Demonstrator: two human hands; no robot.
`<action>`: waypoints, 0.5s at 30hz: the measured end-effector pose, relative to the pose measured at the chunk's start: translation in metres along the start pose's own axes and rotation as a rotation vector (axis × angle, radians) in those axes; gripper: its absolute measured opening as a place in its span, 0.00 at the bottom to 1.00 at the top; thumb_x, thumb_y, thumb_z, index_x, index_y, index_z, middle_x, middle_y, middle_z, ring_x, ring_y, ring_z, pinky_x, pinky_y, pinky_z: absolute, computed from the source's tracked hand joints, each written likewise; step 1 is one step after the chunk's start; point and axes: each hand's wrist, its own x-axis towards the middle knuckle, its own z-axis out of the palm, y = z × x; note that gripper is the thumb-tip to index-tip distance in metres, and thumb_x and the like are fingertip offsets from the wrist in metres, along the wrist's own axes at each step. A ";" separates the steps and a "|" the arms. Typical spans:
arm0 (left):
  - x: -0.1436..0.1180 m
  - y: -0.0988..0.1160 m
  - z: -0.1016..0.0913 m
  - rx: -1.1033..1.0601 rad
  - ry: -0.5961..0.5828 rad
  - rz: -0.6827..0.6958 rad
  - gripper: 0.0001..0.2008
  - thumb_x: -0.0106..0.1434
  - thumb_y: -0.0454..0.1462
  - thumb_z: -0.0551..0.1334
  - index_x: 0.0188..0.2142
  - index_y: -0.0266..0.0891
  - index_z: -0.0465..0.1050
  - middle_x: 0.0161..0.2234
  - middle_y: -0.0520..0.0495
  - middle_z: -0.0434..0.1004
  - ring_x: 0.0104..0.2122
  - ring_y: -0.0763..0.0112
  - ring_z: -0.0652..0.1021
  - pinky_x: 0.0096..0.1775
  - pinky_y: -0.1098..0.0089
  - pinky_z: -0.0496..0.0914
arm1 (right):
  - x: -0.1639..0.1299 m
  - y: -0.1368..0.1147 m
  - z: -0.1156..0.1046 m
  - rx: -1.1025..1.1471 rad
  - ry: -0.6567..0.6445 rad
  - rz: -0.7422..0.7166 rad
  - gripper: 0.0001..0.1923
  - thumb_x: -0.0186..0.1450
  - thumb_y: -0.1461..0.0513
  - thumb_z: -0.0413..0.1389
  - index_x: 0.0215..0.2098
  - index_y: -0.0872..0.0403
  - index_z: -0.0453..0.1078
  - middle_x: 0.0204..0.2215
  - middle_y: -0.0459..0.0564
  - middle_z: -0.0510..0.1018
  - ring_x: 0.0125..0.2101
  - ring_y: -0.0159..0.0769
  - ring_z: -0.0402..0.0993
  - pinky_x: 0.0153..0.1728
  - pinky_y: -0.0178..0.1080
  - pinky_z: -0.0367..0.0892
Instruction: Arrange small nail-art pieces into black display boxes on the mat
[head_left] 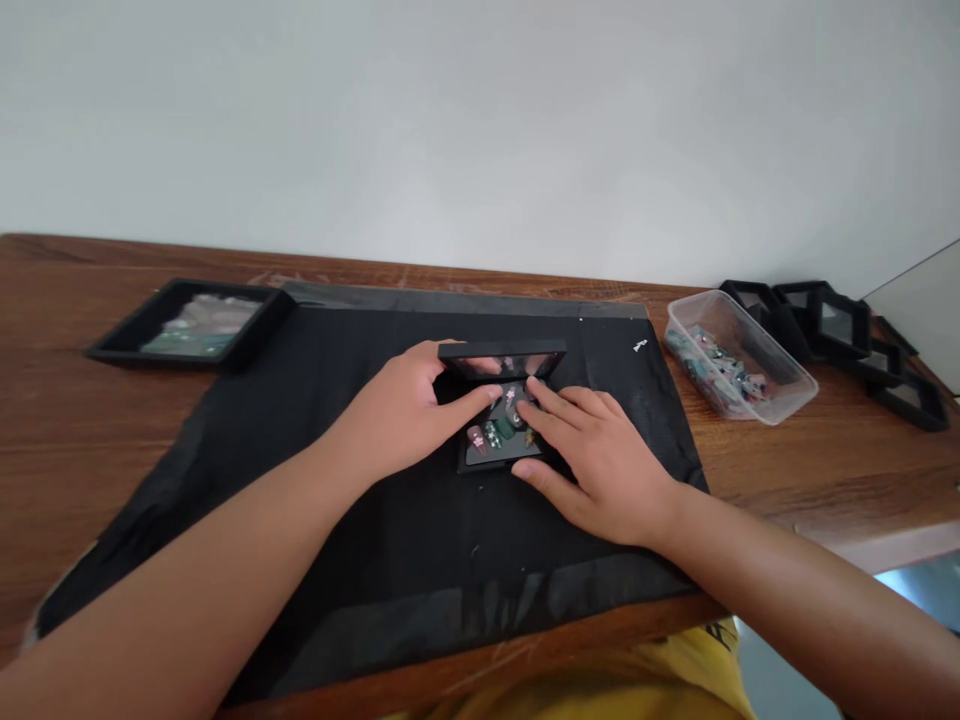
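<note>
1. A small black display box lies open near the middle of a black mat, its lid raised at the far side
2. Inside the box sit several decorated press-on nails in pink and green tones
3. The left hand rests at the box's left edge, fingers close together, its index fingertip reaching onto the nails
4. The right hand lies flat over the box's right side, fingers slightly spread, tips touching the nails
5. A clear plastic tub of loose nails stands right of the mat
6. Empty black boxes are heaped behind the tub
7. A black tray with glossy contents lies far left on the wooden table
</note>
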 end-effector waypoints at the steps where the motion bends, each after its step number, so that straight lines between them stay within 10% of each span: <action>1: 0.000 0.000 0.000 0.001 -0.002 -0.004 0.10 0.60 0.47 0.70 0.40 0.52 0.86 0.43 0.49 0.89 0.45 0.51 0.86 0.51 0.53 0.80 | 0.000 0.000 0.000 -0.001 -0.004 0.003 0.31 0.80 0.46 0.47 0.70 0.57 0.70 0.72 0.62 0.68 0.63 0.53 0.69 0.61 0.56 0.66; 15: 0.001 -0.007 0.009 -0.004 0.033 -0.014 0.09 0.61 0.47 0.70 0.38 0.50 0.86 0.42 0.47 0.89 0.43 0.53 0.86 0.49 0.56 0.81 | -0.002 -0.001 0.002 -0.009 -0.043 0.000 0.37 0.80 0.44 0.46 0.73 0.61 0.63 0.74 0.66 0.64 0.66 0.56 0.66 0.64 0.58 0.64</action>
